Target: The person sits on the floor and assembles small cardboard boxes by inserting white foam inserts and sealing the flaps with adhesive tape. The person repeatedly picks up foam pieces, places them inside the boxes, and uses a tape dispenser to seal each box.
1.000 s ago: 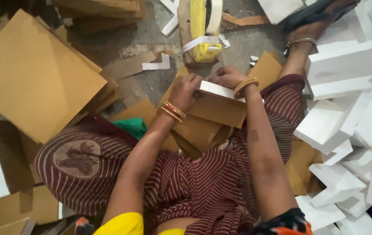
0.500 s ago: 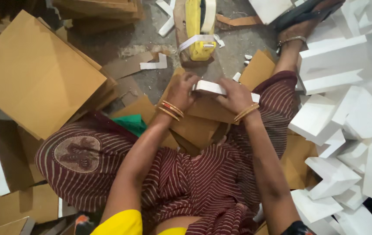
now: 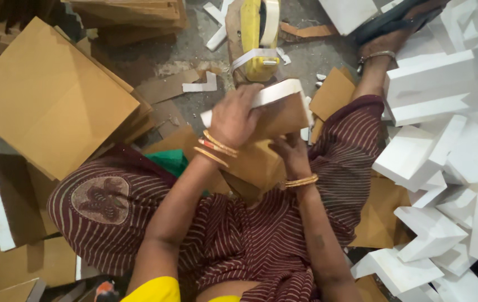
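left hand (image 3: pixel 234 118): laid over a white-edged brown cardboard piece (image 3: pixel 275 109), fingers curled on its top, piece held above the lap
right hand (image 3: pixel 289 154): pressed under the same piece, fingertips hidden, grip cannot be told
tape dispenser (image 3: pixel 259 39): yellow, on floor just beyond, base partly hidden
white folded boxes (image 3: pixel 434 151): piled on the right, cut off by frame

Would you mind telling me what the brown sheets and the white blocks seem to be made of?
The brown sheets look like cardboard: matte tan faces, thin flat edges, sharp square corners. The white blocks look like foam, probably polystyrene: thick, chalky white, cleanly cut angled faces, though the grain is too small to tell. The piece under the left hand seems to combine both.
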